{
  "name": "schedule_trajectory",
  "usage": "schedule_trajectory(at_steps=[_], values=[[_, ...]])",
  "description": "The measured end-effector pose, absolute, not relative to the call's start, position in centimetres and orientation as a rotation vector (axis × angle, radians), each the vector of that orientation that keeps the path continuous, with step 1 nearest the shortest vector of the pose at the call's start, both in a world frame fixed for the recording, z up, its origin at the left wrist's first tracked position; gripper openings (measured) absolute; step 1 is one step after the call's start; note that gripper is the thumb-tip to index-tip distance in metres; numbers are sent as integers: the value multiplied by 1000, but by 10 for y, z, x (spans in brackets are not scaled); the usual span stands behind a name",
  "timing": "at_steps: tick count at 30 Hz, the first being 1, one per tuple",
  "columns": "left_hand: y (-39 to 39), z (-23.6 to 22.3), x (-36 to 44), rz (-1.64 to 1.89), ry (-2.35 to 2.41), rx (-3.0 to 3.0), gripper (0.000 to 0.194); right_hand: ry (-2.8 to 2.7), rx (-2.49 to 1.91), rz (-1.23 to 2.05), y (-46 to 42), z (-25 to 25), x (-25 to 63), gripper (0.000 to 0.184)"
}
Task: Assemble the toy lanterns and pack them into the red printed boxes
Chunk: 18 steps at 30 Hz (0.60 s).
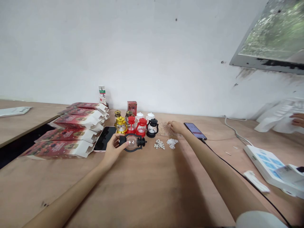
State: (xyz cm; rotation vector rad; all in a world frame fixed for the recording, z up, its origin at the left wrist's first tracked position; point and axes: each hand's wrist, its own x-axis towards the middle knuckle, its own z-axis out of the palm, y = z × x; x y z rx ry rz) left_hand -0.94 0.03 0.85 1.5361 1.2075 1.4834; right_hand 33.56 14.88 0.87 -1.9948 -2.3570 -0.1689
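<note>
Wooden table, red boxes, lanterns, phones

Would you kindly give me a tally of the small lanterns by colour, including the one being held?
Black lanterns: 2, one held in the left hand
Red lanterns: 2
White lanterns: 2
Bronze-coloured lanterns: 2
Gold lantern: 1
Total: 9

Sideways black lantern appeared matt plastic around a smooth, transparent globe. Gold lantern gave a glossy, metallic look; red lanterns, shiny plastic. Cartons read as smooth printed card. Black phone screen was smooth and glossy. Tabletop looked like wood, matt, faintly grained. Wall was matt, painted. White heap at right seemed creased; film or cloth undetermined.
</note>
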Motion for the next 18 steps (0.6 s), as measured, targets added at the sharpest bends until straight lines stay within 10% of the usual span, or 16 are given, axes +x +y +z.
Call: schedule_trajectory(at_steps=[18], values=[[-3,10,-12,1924,1184,1610,57,-2106,-1750,-214,119,24,325,23]])
